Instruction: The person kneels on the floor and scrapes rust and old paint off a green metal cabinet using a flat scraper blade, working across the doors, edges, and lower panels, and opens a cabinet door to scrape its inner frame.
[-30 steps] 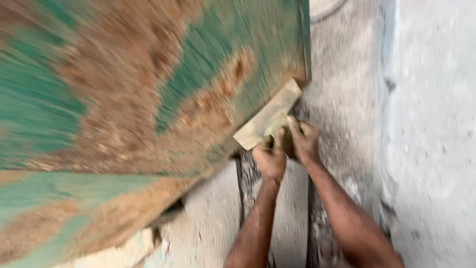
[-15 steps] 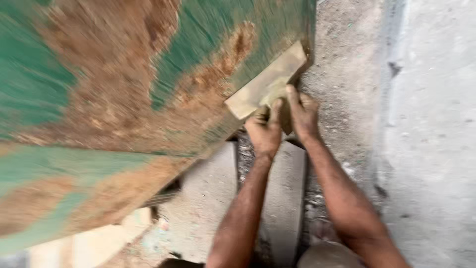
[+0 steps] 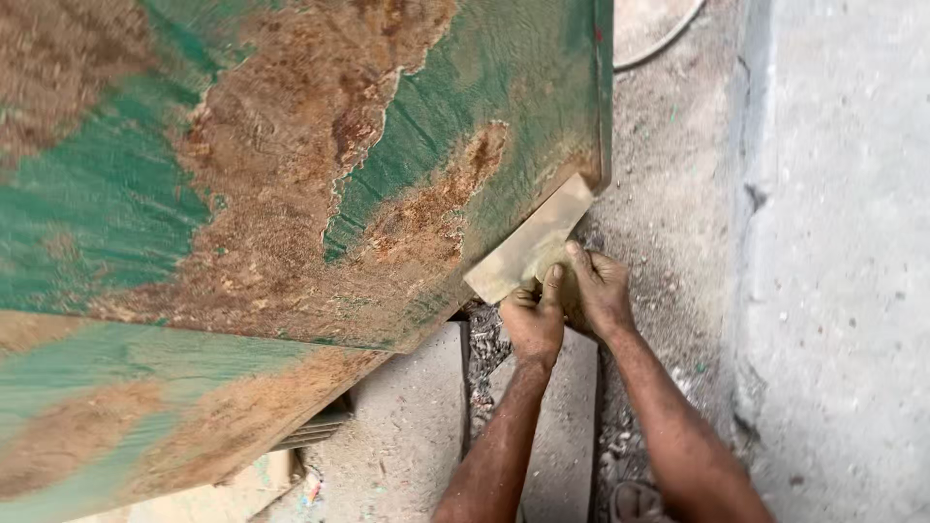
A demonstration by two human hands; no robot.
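- Hands meet at centre right of the frame; the left hand [image 3: 535,324] and the right hand [image 3: 599,291] sit side by side, touching, both forearms rising from the bottom edge
- Left grip is closed on the scraper blade [image 3: 528,242]; its thumb lies up along the blade's lower end
- Right grip is closed on the same blade from the right side; fingers wrap over its lower edge, and the handle is hidden under the hands
- Scraper blade is a pale yellowish flat rectangle, tilted from lower left to upper right; its upper end touches the lower right corner of the green panel [image 3: 291,165]
- Green panel fills the upper left and centre of the frame; its paint is worn, with large brown rust patches [image 3: 291,126] across it; a second green and rusty face slopes away at lower left
- Concrete floor [image 3: 668,194] runs along the right of the panel, dusty and gritty; grit and small rubble lie below the hands
- Grey concrete wall [image 3: 843,271] takes up the right side
- Toes show at the bottom edge, right of centre
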